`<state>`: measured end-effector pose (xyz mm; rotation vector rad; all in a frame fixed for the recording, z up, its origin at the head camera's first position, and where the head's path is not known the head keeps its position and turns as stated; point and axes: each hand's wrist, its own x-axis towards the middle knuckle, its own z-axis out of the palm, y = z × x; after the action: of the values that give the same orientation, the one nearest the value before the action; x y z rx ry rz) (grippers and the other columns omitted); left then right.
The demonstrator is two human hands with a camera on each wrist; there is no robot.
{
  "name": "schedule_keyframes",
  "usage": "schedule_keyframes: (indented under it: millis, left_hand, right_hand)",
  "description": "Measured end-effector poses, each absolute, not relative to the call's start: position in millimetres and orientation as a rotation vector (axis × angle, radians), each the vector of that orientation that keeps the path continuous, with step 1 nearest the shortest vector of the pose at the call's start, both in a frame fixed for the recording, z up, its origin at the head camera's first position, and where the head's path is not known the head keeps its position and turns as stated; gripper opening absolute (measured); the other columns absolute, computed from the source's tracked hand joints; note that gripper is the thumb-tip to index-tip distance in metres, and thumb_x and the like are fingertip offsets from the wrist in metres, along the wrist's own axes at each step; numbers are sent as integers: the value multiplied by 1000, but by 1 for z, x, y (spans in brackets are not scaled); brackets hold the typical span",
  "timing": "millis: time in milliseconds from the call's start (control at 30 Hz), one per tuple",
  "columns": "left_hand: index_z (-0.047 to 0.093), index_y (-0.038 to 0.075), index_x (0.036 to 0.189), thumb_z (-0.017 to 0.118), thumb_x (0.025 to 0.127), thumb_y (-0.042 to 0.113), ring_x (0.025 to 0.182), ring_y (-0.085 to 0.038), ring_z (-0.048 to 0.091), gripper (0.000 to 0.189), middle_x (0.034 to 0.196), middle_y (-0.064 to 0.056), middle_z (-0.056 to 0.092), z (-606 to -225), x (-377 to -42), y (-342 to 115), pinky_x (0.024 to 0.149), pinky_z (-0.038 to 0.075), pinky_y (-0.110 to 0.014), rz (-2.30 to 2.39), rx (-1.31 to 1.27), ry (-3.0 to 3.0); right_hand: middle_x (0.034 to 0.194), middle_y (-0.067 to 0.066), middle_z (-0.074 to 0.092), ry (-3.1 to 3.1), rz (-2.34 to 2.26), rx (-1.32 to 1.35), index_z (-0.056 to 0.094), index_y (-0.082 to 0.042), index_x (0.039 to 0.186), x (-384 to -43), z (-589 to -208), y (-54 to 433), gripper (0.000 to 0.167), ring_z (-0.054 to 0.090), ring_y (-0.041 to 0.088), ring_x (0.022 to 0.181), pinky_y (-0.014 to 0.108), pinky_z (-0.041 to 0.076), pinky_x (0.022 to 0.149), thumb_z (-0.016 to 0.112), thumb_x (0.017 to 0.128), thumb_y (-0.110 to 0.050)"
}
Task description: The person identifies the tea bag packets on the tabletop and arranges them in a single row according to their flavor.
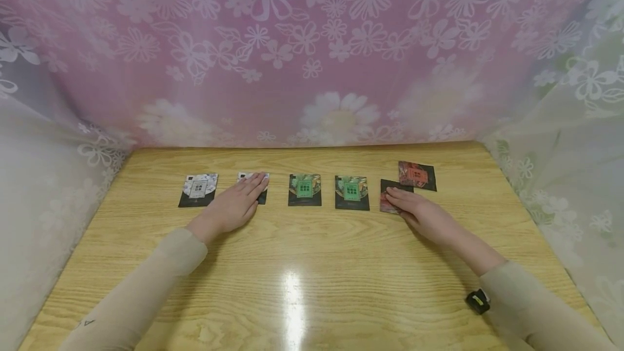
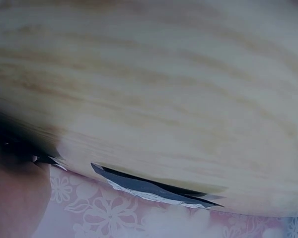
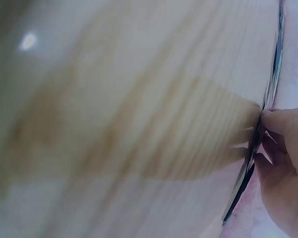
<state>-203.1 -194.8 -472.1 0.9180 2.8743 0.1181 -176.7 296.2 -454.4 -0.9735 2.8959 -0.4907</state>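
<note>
Two of each colour make a row across the counter [image 1: 312, 253], apparently so that like sits beside like: a first white packet [image 1: 198, 189], a second white packet [image 1: 264, 197], a left green packet [image 1: 304, 190], a right green packet [image 1: 352, 193], a lower red packet [image 1: 387, 205] and an upper red packet [image 1: 417, 176] overlapping its corner. The left hand [image 1: 233, 205] presses the second white packet with straight, close fingers, probably to steady it; the right hand [image 1: 428, 215] touches the lower red packet, likely keeping it placed, though whether its slightly bent fingers pinch it I cannot tell.
</note>
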Motion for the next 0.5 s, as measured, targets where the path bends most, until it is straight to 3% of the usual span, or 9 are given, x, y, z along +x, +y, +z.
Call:
schedule_keyframes:
  millis: [500]
  left_hand:
    - [20,2,170,39,114,24,166,-35,19,63,178,-17,18,-469,-202,-194,137,22,-50,111,920,2869]
  right_hand:
    - [160,25,50,2876,-479,-981,55,2,152,-178,-454,304,53,50,48,146,64,49,115,66,101,3]
